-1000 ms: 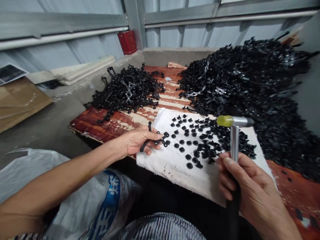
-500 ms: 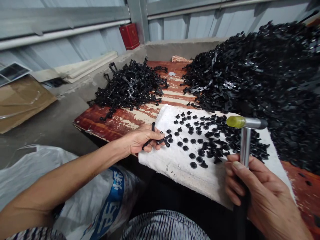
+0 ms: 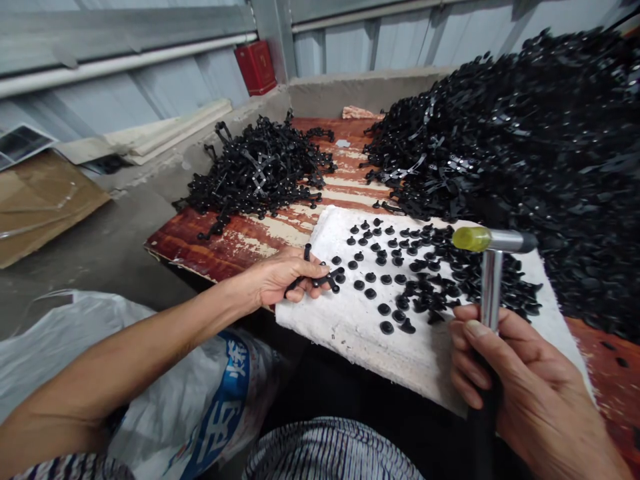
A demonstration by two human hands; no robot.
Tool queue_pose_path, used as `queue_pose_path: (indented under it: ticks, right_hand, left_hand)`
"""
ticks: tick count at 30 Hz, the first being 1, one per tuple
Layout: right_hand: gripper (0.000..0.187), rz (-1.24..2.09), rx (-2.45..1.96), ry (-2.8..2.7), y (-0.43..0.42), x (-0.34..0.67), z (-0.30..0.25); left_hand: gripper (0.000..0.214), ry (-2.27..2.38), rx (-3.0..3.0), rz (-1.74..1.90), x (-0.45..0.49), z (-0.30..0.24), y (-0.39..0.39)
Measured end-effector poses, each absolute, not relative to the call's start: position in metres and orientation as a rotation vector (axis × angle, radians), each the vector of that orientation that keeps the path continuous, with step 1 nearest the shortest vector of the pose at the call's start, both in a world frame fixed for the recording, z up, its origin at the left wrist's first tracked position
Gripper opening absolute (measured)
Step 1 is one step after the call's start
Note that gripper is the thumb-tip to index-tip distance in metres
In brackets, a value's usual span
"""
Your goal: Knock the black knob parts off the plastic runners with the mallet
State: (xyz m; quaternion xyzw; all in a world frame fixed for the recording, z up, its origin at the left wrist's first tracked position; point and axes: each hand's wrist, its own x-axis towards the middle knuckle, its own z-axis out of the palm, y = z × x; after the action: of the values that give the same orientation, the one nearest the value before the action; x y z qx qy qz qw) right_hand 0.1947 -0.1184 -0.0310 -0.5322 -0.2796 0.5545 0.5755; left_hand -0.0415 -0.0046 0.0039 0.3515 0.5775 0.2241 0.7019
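My left hand (image 3: 293,279) is closed on a black jointed linkage piece (image 3: 331,279), its crossed arms sticking out past the thumb and fingers. The piece is over the left edge of a white cloth pad (image 3: 320,327). My right hand (image 3: 515,380) grips the handle of a mallet (image 3: 493,280) with a yellow face on one end, a dark face on the other and a shiny metal neck. The mallet is upright, its head above the pad's right side. Small black round studs (image 3: 385,309) are spread over the pad, thicker toward the right.
A heap of black linkages (image 3: 260,167) lies at the back left of the worn red board (image 3: 200,233). A far larger heap of black parts (image 3: 515,127) covers the right. A red box (image 3: 255,68) stands by the wall; a white sack (image 3: 165,393) is below left.
The view has shifted very slightly. Both hands keep their places, the left with the linkage piece and the right with the mallet raised.
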Motion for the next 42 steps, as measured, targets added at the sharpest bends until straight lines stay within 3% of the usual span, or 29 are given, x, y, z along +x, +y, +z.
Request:
queue_pose_path:
  ticks: [30, 34, 37, 42]
  right_hand:
    - [0.030, 1.258, -1.360, -0.821, -0.121, 0.195, -0.026]
    - [0.037, 0.926, -1.508, -1.376, -0.120, 0.197, -0.022]
    - [0.045, 0.566, -1.377, -1.765, -0.115, 0.193, -0.020]
    - [0.063, 0.368, -1.227, -1.991, -0.109, 0.184, -0.014]
  left_hand:
    - [0.019, 1.335, 0.892, 0.444, -0.042, 0.006, 0.000]
    - [0.019, 1.354, 0.976, 0.396, -0.040, 0.010, 0.006]
    - [0.021, 1.378, 1.013, 0.334, -0.039, 0.013, 0.011]
    - [0.018, 1.352, 1.059, 0.300, -0.040, 0.013, 0.013]
